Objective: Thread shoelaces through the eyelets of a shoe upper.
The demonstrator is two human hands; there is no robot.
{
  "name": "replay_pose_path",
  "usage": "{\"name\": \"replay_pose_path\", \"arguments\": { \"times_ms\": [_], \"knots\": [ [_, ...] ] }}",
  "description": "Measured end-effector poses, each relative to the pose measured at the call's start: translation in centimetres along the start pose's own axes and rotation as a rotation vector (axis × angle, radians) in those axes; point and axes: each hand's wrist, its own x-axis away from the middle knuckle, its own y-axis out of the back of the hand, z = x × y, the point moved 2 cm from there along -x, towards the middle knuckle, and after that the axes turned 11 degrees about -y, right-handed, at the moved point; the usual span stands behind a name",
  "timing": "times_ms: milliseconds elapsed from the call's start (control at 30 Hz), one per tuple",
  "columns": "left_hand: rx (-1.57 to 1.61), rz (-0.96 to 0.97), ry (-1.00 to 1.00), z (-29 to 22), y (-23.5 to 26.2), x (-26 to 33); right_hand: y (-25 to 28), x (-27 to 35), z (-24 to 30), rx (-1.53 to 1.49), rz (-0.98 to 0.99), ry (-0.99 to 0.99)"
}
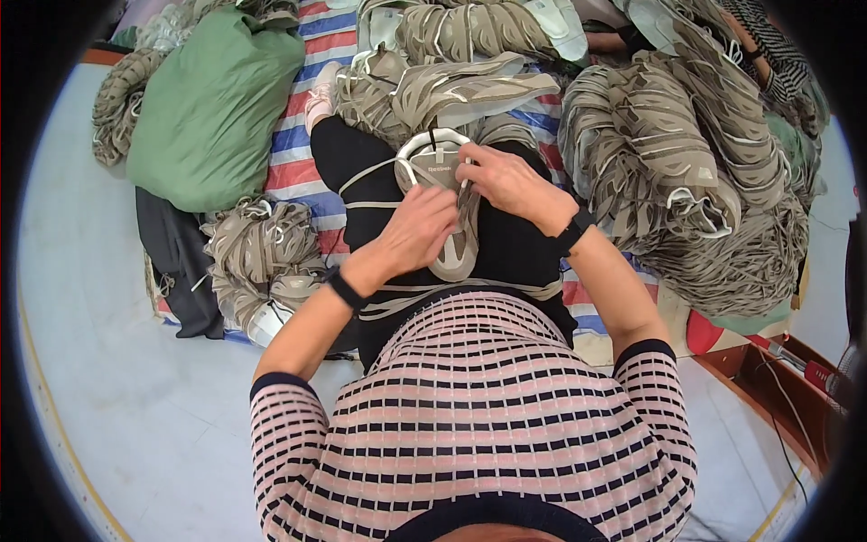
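Observation:
A beige-grey shoe upper (pixel 458 256) with a white rim lies in my lap on black trousers, its rounded end toward my waist. My right hand (pixel 513 183) pinches its white edge at the far right, fingertips closed on it. Over the upper's left side, my left hand (pixel 418 228) has its fingers curled together; what they hold, if anything, is hidden. Pale cords (pixel 372 205) stretch across my left thigh beside the upper. More pale bands (pixel 384 303) cross my lap near the waist.
Bundled shoe uppers (pixel 479 32) lie ahead on a striped sheet (pixel 293 167). A large pile (pixel 668 135) rises at right, near another person's arm (pixel 754 59). At left are a green sack (pixel 212 108) and a smaller bundle (pixel 257 248). A brown wooden box (pixel 759 384) stands at lower right.

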Motion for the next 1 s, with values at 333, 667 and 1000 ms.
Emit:
{"name": "replay_pose_path", "arguments": {
  "times_ms": [333, 667, 1000],
  "knots": [
    [-0.103, -0.299, 0.055, -0.5, 1.4, 1.9, 0.5, 0.8, 1.9, -0.121, -0.027, 0.039],
    [-0.144, -0.320, 0.041, 0.5, 1.6, 1.7, -0.5, 0.4, 2.4, -0.005, 0.010, 0.060],
    [-0.149, -0.186, 0.137, 1.4, 1.1, 1.7, -1.9, 1.9, 1.9, 0.322, -0.319, 0.025]
  ]
}}
